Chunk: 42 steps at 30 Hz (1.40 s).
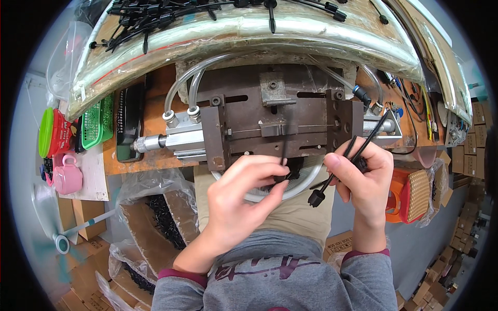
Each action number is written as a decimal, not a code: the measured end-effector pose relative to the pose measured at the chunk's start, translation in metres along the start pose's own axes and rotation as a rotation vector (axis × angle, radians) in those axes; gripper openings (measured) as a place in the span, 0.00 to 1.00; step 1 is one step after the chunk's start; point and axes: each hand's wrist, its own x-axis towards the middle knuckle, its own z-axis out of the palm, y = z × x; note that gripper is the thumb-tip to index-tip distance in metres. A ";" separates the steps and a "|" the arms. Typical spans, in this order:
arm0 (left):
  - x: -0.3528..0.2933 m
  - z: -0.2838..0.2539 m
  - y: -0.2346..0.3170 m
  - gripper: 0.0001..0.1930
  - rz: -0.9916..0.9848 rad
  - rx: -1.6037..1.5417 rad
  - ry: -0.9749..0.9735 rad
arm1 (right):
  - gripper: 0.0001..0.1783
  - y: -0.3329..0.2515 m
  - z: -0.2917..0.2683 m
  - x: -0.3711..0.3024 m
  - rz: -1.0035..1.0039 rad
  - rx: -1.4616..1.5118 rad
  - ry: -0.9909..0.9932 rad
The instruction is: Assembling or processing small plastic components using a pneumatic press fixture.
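Note:
My left hand (236, 189) is closed in a pinch on a thin black rod (285, 149), which points away from me toward the middle of a brown metal fixture (244, 114). The rod's near end is partly hidden by my fingers. My right hand (367, 176) grips several slim black plastic rods with thicker knobbed ends (316, 198), fanned out between thumb and fingers. Between the fixture's two upright plates sits a small metal block (272, 128), just beyond the left hand. A second metal bracket (275, 89) is bolted behind it.
Pneumatic cylinders (189, 140) with clear hoses (179, 85) flank the fixture. Many black rods (155, 15) lie on a plastic-wrapped shelf beyond it. Green basket (97, 124) and pink cup (68, 175) stand left; an orange stool (397, 197) is right. Boxes of black parts (163, 217) sit lower left.

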 end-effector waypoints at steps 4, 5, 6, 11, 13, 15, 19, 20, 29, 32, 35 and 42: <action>-0.007 -0.007 0.017 0.32 -0.240 -0.528 0.004 | 0.11 0.007 0.010 -0.001 -0.020 0.036 -0.047; -0.009 -0.008 0.013 0.32 -0.148 -0.470 -0.048 | 0.11 0.007 0.011 -0.001 0.029 0.052 -0.077; -0.009 -0.011 0.012 0.32 -0.055 -0.411 -0.099 | 0.11 0.007 0.012 -0.002 0.077 0.069 -0.108; -0.010 -0.007 0.022 0.17 0.264 0.199 -0.123 | 0.08 0.011 0.021 -0.007 0.149 0.157 -0.174; -0.014 -0.006 0.027 0.17 0.293 0.306 -0.088 | 0.07 0.013 0.021 -0.007 0.105 0.188 -0.155; -0.013 -0.005 0.026 0.18 0.323 0.403 -0.028 | 0.04 0.014 0.017 -0.008 0.041 0.179 -0.112; 0.000 -0.003 0.010 0.16 0.400 0.643 0.044 | 0.06 0.012 0.007 -0.011 -0.061 0.108 0.013; 0.002 -0.002 0.003 0.16 0.421 0.721 0.034 | 0.07 0.014 0.006 -0.012 -0.067 0.110 0.010; 0.015 0.004 -0.003 0.13 0.370 0.889 -0.060 | 0.18 0.016 -0.005 -0.013 -0.043 -0.005 -0.065; 0.015 0.002 -0.001 0.13 0.347 0.883 -0.076 | 0.22 0.020 -0.009 -0.010 -0.067 -0.106 -0.089; 0.015 0.000 0.000 0.14 0.333 0.770 -0.088 | 0.25 0.024 -0.011 -0.009 -0.063 -0.196 -0.099; 0.005 0.002 0.016 0.19 0.396 0.288 -0.240 | 0.17 0.042 0.010 -0.001 -0.084 -0.188 -0.406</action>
